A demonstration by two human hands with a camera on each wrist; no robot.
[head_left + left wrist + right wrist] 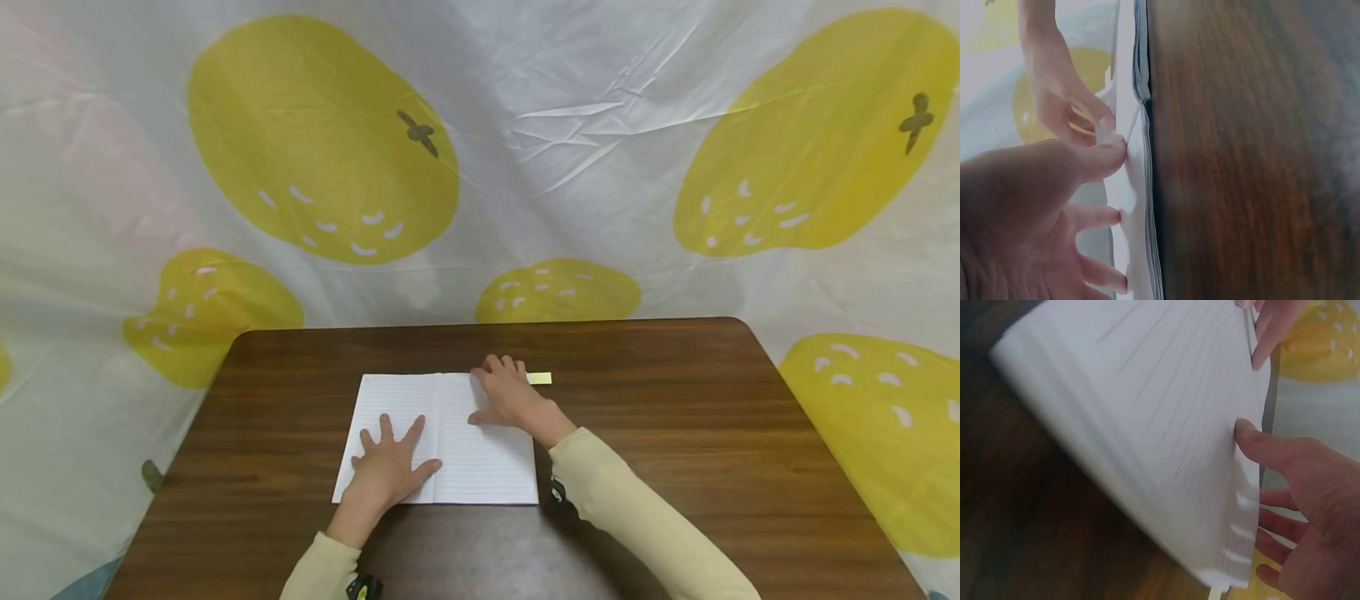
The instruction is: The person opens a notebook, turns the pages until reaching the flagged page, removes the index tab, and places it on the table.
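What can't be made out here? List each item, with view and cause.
Head: the part of the left page under the left hand, hidden by that hand.
Right wrist: the yellow strip's lower end, cut off by the bottom edge.
Right wrist: the table's grain, lost to blur and dimness.

Matt paper notebook (480, 467), smooth wood-look tabletop (660, 400)

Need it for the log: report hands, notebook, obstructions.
Left hand spread on left page. Right hand on right page. Lined notebook open. Yellow tab juts rightward; nothing visibly blocking.
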